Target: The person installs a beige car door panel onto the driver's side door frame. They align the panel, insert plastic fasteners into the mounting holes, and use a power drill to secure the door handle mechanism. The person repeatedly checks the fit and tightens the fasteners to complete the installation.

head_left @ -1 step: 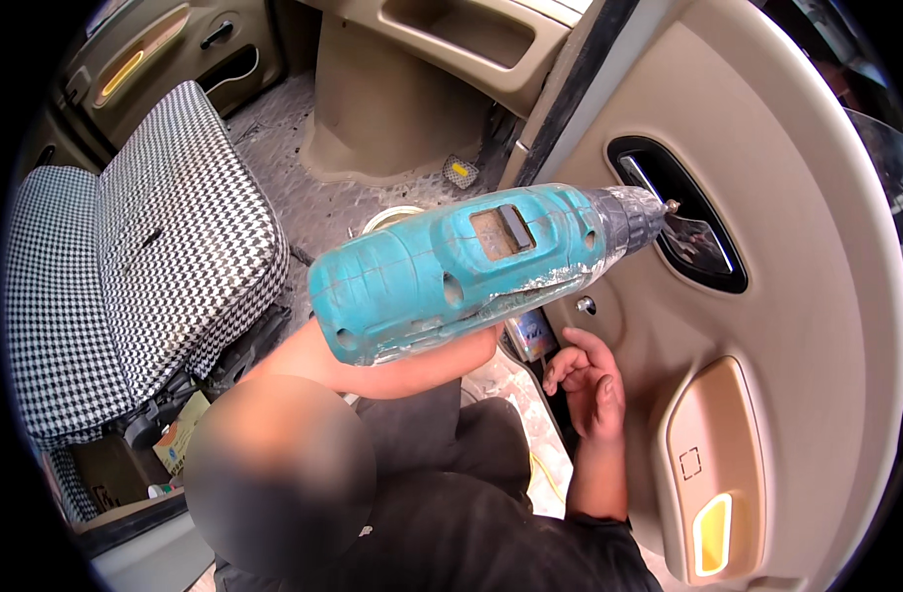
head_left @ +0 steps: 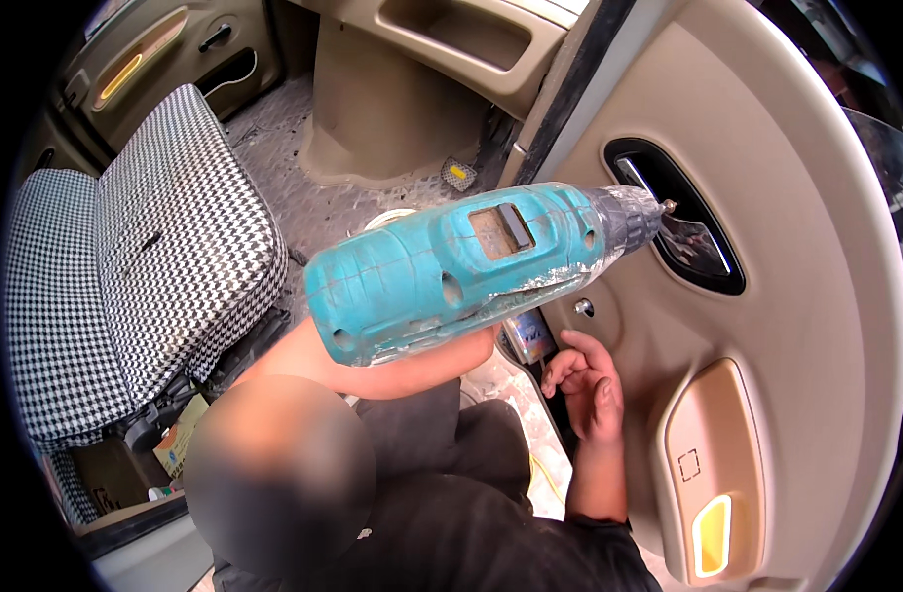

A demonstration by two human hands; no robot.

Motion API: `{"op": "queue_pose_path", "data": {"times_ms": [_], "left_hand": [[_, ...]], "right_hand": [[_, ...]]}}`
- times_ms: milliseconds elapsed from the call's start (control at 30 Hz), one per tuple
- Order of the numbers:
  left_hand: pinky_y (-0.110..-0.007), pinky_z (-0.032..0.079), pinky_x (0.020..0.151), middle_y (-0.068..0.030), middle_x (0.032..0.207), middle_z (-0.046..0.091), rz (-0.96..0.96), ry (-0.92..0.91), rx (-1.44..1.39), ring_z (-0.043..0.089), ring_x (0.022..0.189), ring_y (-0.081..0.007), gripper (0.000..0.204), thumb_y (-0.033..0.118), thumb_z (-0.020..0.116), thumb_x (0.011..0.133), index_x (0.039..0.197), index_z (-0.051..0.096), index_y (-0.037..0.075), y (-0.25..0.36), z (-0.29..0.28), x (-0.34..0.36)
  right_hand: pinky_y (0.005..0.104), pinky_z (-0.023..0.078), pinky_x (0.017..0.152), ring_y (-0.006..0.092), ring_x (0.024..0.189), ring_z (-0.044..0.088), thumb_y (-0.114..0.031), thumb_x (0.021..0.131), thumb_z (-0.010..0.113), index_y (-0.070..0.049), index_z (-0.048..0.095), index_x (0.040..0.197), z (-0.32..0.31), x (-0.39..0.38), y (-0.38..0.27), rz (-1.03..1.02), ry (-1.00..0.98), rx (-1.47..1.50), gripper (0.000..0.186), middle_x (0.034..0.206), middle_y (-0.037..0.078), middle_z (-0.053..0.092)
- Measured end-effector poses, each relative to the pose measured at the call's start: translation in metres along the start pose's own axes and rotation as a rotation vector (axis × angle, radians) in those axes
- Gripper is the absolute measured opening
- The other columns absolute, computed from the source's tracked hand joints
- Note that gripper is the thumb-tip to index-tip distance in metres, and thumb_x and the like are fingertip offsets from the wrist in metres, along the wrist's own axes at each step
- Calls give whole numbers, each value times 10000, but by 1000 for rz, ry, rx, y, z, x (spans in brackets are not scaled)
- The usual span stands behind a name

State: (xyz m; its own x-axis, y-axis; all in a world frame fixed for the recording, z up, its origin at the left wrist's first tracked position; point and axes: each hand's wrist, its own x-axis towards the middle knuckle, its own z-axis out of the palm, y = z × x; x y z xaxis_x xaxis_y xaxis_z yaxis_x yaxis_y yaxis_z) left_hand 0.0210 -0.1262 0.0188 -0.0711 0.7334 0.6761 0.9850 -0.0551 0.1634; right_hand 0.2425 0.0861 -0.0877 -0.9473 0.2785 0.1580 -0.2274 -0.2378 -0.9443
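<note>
Left hand: I see it closed around the grip of the power drill, though the drill hides most of its fingers from me.
Drill body: turquoise and scuffed, just above the left hand, its dark chuck pointing away to the right.
Drill bit: in front of the black-and-chrome inner door handle from where I watch; I cannot tell whether they touch.
Right hand: fingers loosely curled and a little apart, palm up, gripping nothing I can see.
Metal stud: beyond the right hand's fingertips, on the beige door panel.
Armrest: right of the right hand, with a yellow recess.
Houndstooth seat: well left of both hands.
</note>
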Motion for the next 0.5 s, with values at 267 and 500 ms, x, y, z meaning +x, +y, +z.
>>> {"op": "queue_pose_path", "data": {"times_ms": [267,500], "left_hand": [[-348,535,802,-58,1038,708,-209,-8,-365,674,920,-230,299,48,729,839,1136,699,65,-6,-1,19],[-356,546,760,-93,1000,720,-195,127,-578,695,860,-252,362,17,783,801,1150,686,25,-7,10,21]], "right_hand": [[307,457,844,175,895,596,-568,1020,540,48,354,1509,-2,0,1,4,-15,10,808,996,149,642],[308,463,844,177,895,596,-551,1023,544,48,350,1509,-1,-1,1,-6,-13,20,795,993,149,640]]}}
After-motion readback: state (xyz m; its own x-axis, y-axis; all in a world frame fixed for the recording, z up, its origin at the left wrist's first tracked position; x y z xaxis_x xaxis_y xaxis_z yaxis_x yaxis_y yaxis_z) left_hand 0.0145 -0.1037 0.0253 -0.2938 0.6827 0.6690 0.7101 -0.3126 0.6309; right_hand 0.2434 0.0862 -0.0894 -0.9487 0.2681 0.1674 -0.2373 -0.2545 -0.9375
